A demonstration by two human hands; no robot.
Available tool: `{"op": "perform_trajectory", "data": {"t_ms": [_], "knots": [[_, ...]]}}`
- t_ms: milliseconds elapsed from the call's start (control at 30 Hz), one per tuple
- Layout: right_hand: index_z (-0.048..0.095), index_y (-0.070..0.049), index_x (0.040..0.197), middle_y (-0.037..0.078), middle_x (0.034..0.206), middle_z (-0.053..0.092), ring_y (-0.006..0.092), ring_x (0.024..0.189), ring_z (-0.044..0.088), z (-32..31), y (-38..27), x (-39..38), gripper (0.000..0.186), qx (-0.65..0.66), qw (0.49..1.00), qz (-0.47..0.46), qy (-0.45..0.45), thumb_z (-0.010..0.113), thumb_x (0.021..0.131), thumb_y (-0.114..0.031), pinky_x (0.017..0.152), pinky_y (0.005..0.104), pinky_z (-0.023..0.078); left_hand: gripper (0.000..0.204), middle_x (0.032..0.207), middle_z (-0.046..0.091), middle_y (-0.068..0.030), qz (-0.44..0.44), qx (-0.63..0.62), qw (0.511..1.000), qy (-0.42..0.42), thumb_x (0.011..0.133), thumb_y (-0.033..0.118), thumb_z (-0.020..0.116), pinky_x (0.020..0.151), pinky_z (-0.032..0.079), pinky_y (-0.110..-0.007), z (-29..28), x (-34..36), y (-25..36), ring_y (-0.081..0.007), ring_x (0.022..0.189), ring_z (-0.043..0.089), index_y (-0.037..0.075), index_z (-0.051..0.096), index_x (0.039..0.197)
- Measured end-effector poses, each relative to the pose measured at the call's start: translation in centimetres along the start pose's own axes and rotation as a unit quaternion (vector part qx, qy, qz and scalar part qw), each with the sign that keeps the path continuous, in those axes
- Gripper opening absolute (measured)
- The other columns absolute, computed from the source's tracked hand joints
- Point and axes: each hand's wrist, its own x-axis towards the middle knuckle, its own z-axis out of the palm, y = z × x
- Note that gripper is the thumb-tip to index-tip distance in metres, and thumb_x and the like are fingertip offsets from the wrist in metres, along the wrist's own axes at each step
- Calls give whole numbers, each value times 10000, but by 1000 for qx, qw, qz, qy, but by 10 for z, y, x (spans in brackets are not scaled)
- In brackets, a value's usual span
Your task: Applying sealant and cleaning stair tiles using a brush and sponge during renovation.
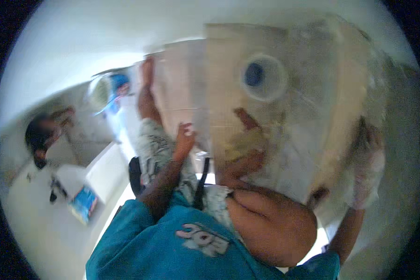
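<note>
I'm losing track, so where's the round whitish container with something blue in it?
In the head view, the round whitish container is right of centre near the top, between the left hand and the right hand but higher in frame.

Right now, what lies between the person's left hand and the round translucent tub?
In the head view, flat tan-and-grey sheeting, probably cardboard, spans between the left hand and the tub.

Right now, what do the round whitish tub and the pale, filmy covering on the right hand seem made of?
Tub: probably smooth plastic; its wall looks translucent. Covering on the right hand: perhaps thin plastic; skin seemingly shows through; blur hides its finish.
</note>
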Motion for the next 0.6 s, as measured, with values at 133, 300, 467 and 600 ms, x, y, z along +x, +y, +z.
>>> {"op": "perform_trajectory", "data": {"t_ms": [133, 300, 467, 600], "knots": [[550, -29, 1143, 191, 1179, 542, 319, 1097, 523, 0, 14, 25, 276, -95, 995, -3, 32, 475, 902, -141, 918, 389, 435, 421, 1343, 341, -250, -26, -7, 1000, 8, 751, 134, 646, 854, 469, -388, 17, -5, 5, -319, 1020, 551, 40, 527, 1144], [531, -17, 1188, 202, 1238, 505, 349, 1110, 516, -11, -4, 12, 349, -13, 997, 44, -55, 467, 903, -208, 939, 378, 416, 454, 1346, 330, -265, -20, 1, 1000, 22, 722, 143, 658, 884, 448, -390, 6, -11, 21, -333, 1022, 551, 31, 524, 1142], [556, -4, 1139, 175, 1119, 576, 312, 1043, 548, -37, -1, 28, 278, -29, 990, -105, 92, 440, 921, -130, 903, 353, 430, 438, 1300, 377, -243, -8, -22, 1000, -7, 727, 143, 656, 889, 445, -391, 26, -14, 30, -323, 1019, 543, 35, 528, 1132], [538, -59, 1199, 130, 1170, 569, 278, 1022, 574, 2, 12, -18, 348, 9, 999, 35, -7, 482, 866, -142, 863, 350, 455, 289, 1198, 496, -126, 241, 229, 942, -44, 771, 69, 587, 911, 432, -429, 2, -5, -15, -294, 1065, 506, 69, 567, 1059]]}}
